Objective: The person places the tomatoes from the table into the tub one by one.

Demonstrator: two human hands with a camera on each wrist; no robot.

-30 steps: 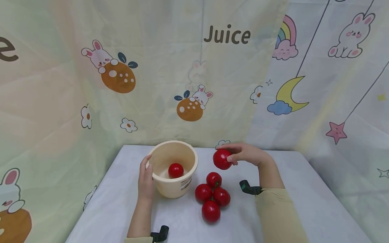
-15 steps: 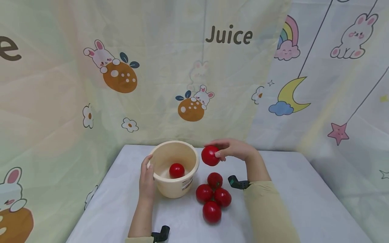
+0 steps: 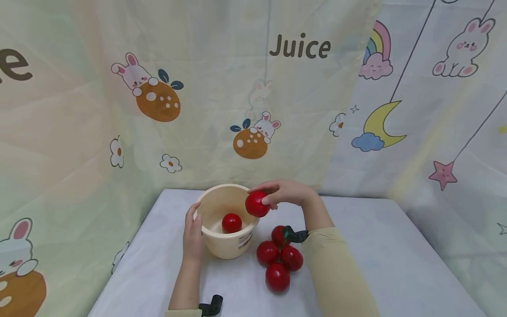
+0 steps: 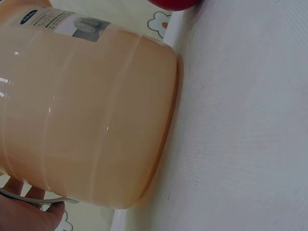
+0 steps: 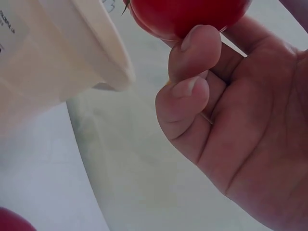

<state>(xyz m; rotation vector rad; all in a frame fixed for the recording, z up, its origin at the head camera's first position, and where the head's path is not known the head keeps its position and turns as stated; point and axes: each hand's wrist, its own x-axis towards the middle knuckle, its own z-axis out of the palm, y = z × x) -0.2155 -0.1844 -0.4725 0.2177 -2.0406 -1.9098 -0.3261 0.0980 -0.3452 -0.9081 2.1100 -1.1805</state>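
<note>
A cream plastic bucket stands on the table, with one red tomato lying inside. My left hand grips the bucket's left rim; in the left wrist view its fingers curl by the thin handle. Held at the bucket's right rim is another tomato, pinched between the thumb and fingers of my right hand. It overlaps the rim in the head view, and the right wrist view shows a bit of green stem on it.
Several more tomatoes lie clustered on the white tabletop, right of the bucket and partly under the right forearm. A printed cloth backdrop hangs behind the table and on both sides.
My right hand has moved left with its tomato, from beside the bucket to its right rim. The left hand keeps its grip, and the bucket stays put.
</note>
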